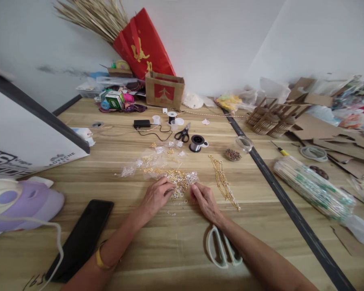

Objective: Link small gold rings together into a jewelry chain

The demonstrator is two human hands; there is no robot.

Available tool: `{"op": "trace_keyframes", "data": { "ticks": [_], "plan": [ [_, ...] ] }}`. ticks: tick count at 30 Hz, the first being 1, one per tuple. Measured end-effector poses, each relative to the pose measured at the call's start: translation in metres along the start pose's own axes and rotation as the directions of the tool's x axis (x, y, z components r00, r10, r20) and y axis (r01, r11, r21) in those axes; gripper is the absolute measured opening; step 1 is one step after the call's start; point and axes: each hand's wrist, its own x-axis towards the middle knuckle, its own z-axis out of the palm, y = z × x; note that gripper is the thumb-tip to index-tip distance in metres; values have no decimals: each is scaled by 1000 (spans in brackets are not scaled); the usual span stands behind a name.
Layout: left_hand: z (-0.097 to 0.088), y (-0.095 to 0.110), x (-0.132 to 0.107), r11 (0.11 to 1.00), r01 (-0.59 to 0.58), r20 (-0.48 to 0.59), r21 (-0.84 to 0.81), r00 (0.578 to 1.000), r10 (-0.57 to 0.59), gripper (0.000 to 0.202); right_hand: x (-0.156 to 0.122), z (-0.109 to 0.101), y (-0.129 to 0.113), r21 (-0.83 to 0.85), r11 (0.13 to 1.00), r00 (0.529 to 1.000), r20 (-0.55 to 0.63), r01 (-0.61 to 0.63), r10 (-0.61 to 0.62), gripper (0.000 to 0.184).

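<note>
A heap of small gold and silver jewelry findings [177, 182] lies on the table between my hands. At its left edge, my left hand [157, 196] has its fingers bent and pressed together; whatever they pinch is too small to name. My right hand [204, 198] is closed to the right of the heap, thumb against fingers, hiding anything inside. Just above it is a small clear bag of rings [192, 177]. Gold chains [221, 180] lie right of that hand, and white-handled scissors [220, 246] rest partly under the right forearm. A short silver chain [171, 214] is nearby.
Beyond the heap are small plastic bags of findings [145, 159], a wire spool [197, 143], black scissors [182, 133] and a dish of beads [233, 154]. A black phone [81, 238] lies at left. Wrapped sticks [314, 190] and cardboard crowd the right.
</note>
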Motion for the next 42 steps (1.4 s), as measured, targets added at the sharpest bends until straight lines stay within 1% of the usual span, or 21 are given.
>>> {"op": "trace_keyframes", "data": {
  "ticks": [5, 7, 10, 14, 18, 21, 26, 29, 33, 37, 39, 42],
  "plan": [
    [4, 5, 2, 993, -55, 48, 101, 998, 50, 15, 0, 1, 1, -2, 1000, 1000, -8, -3, 3, 45],
    [4, 5, 3, 991, -60, 47, 121, 997, 54, 17, 0, 1, 0, -2, 1000, 1000, -8, -7, 7, 46],
    [2, 3, 4, 989, -41, 19, 141, 999, 39, 18, 0, 0, -1, -3, 1000, 1000, -3, -16, 16, 46],
    [2, 0, 6, 989, 28, 5, 142, 1000, -30, 18, 0, -1, -3, 0, 1000, 1000, 1, -20, 20, 46],
    [4, -2, 8, 987, 84, -43, 136, 996, -79, 17, 0, -1, -4, 3, 1000, 1000, 2, -15, 15, 45],
    [6, -3, 9, 986, 81, -67, 144, 995, -72, 14, 0, -1, -3, 7, 1000, 1000, 2, -14, 14, 46],
    [8, -5, 8, 983, 59, -15, 176, 998, -57, 15, 0, 0, -1, 9, 1000, 1000, 0, -24, 24, 46],
    [9, -7, 7, 985, 38, -15, 168, 999, -36, 16, 0, 0, -3, 11, 1000, 1000, 6, -27, 27, 44],
    [10, -9, 7, 990, 18, -24, 137, 1000, -15, 18, 0, 0, -5, 9, 1000, 1000, 12, -29, 29, 44],
    [9, -8, 9, 997, 40, -48, 65, 998, -37, 18, 0, 0, -5, -1, 1000, 1000, 8, -29, 29, 44],
    [6, -7, 9, 997, 73, -85, -22, 994, -74, 18, 0, 0, -4, -4, 1000, 1000, 2, -27, 27, 44],
    [0, -7, 11, 959, 153, -128, -237, 974, -187, 20, -1, 0, -5, 3, 1000, 1000, -2, -23, 23, 43]
  ]
}}
